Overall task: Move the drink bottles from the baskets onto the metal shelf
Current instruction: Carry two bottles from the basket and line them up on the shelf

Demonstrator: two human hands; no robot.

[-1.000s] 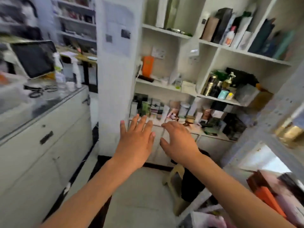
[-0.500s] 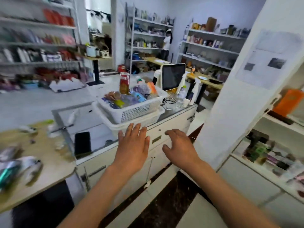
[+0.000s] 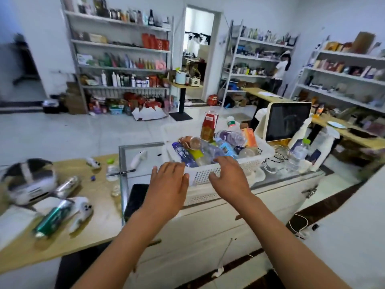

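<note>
Left hand [image 3: 168,184] and right hand [image 3: 228,176]: both w/ fingers spread, holding nothing, at near rim of white basket [image 3: 208,176] on counter [image 3: 277,180]. Drink bottles [image 3: 208,149] piled inside basket.

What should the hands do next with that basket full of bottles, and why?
Probably reach a bit further and grip one bottle, perhaps the blue-labelled bottle nearest the left hand. Both hands, left and right hand, hover open at the white basket rim, holding nothing.
</note>
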